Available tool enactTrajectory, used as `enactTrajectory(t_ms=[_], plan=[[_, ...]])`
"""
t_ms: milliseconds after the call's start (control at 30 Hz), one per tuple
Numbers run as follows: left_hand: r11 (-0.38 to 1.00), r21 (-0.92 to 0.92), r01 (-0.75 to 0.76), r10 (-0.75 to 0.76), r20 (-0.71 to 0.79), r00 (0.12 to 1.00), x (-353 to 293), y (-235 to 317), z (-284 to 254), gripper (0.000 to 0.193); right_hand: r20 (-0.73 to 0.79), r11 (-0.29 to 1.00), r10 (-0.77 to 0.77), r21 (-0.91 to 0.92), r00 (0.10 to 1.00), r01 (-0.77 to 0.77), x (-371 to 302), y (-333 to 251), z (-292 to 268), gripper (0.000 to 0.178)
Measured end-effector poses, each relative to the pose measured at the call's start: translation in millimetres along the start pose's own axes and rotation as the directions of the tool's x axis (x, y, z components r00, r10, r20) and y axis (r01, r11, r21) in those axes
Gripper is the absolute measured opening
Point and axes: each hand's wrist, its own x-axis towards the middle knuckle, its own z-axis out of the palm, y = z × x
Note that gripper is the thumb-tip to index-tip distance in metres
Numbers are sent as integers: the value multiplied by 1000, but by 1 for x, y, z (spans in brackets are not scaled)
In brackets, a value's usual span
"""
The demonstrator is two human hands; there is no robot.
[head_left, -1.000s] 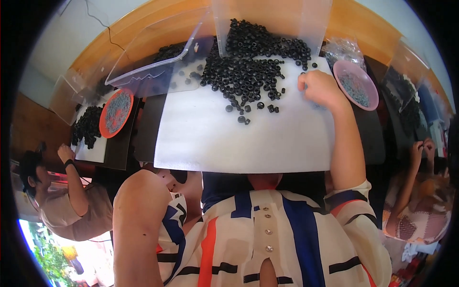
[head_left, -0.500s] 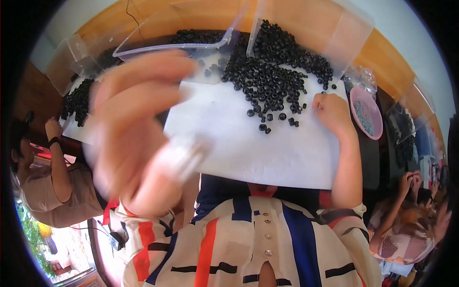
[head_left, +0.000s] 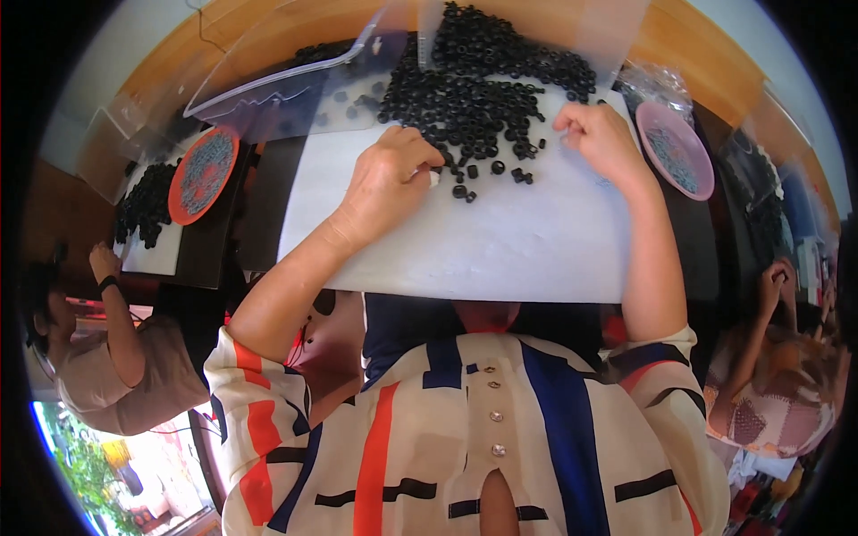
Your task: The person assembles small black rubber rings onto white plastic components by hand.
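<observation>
A pile of small black ring-shaped pieces [head_left: 478, 103] spreads over the far part of a white board [head_left: 447, 241]. My left hand [head_left: 386, 179] rests at the pile's near left edge with its fingers curled together. Something white [head_left: 435, 179], like a wrapping, shows at its thumb; what the fingertips pinch, if anything, is hidden. On the right side of the board, beside the pile, my right hand [head_left: 603, 138] is closed, fingers bent inward. Whether it holds a piece cannot be made out. A few loose black pieces [head_left: 463, 192] lie between my hands.
A clear plastic bin [head_left: 277, 94] stands at the far left of the board. An orange dish [head_left: 204, 174] of small grey pieces lies left; a pink dish [head_left: 675, 147] of similar pieces lies right, near clear plastic bags [head_left: 657, 85]. One person [head_left: 116, 348] sits left, another [head_left: 778, 384] right.
My left hand, blurred, raised and with fingers spread before, has come down to the pile's edge and closed. The orange dish now shows at left. My right hand stays closed beside the pile.
</observation>
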Motion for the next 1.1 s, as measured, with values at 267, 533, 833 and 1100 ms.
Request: enactTrajectory(t_ms=[267, 533, 833, 1100], plan=[[980, 198, 2, -9, 38, 999, 3, -11, 12, 17, -18, 1000, -23, -17, 1000, 22, 2, 8, -2, 14], [955, 292, -53, 50, 20, 999, 3, -9, 18, 19, 35, 919, 32, -395, 999, -15, 8, 4, 17, 9], [952, 303, 51, -72, 61, 995, 2, -9, 17, 18, -31, 874, -9, -486, 999, -7, 2, -8, 26, 10], [973, 212, 88, -88, -8, 996, -6, 0, 18, 19, -52, 886, -26, -464, 998, -2, 3, -13, 28, 10]])
